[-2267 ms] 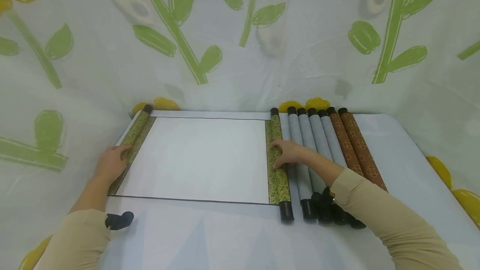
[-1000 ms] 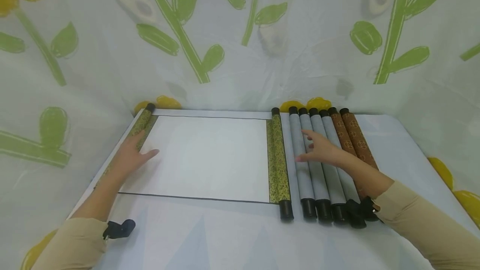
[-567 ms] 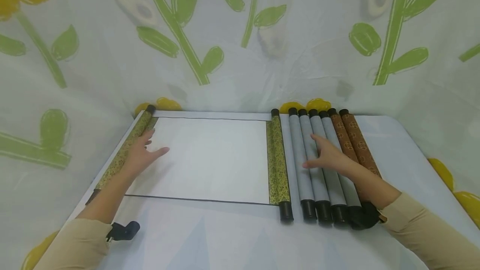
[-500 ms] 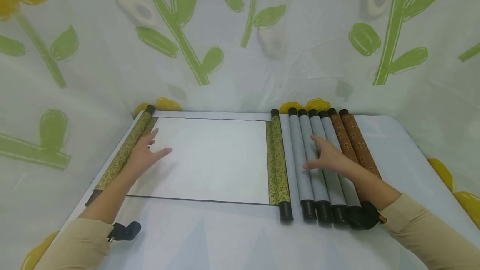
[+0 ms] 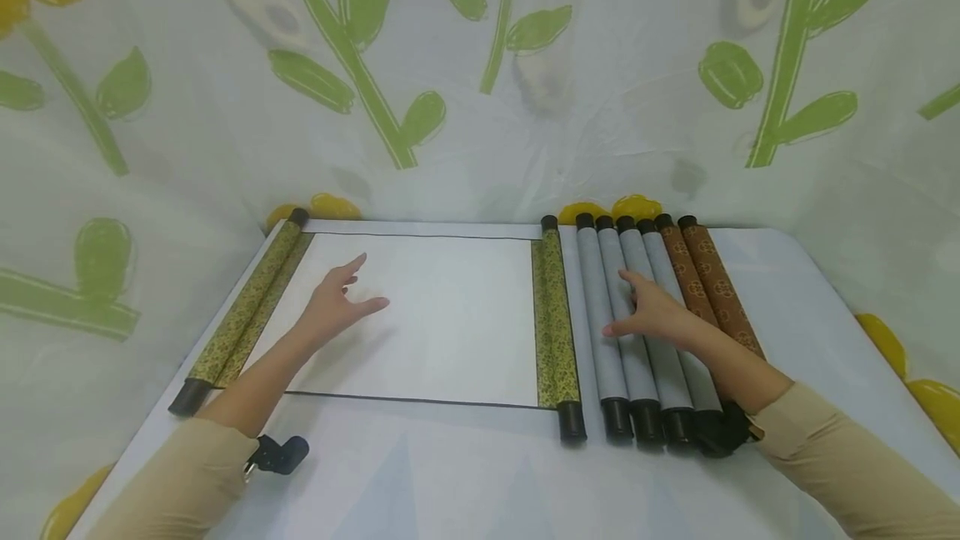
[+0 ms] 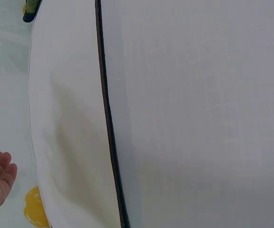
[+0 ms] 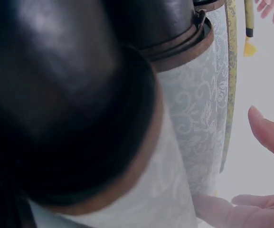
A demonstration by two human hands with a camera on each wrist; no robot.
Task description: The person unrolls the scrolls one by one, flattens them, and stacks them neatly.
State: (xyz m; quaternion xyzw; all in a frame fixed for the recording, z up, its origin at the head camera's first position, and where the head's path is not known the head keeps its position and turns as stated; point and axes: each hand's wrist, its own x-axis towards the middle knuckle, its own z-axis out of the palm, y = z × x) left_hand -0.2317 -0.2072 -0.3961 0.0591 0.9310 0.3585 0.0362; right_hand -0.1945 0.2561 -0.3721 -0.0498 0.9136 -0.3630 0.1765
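A hanging scroll lies unrolled on the table, its white sheet (image 5: 442, 315) blank. Rolled ends in green-gold patterned cloth with black knobs flank it: the left roll (image 5: 247, 307) and the right roll (image 5: 561, 315). Above the sheet's left part hovers my left hand (image 5: 333, 302), thumb and fingers spread, holding nothing; its shadow falls below it. My right hand (image 5: 656, 311) is over the rolled light grey scrolls (image 5: 600, 307), thumb and fingers apart. In the right wrist view the fingers (image 7: 217, 209) come close to a grey scroll; I cannot tell whether they touch.
Several grey scrolls lie side by side, right of the open one. Two brown patterned scrolls (image 5: 720, 290) lie beyond them, partly hidden by the right arm. The white table (image 5: 450, 473) meets a flower-printed curtain (image 5: 480, 148) at the back.
Both hands have left the green-gold rolls. The right hand moved right, over the grey scrolls, and then stayed nearly still. The left hand moved right, above the white sheet.
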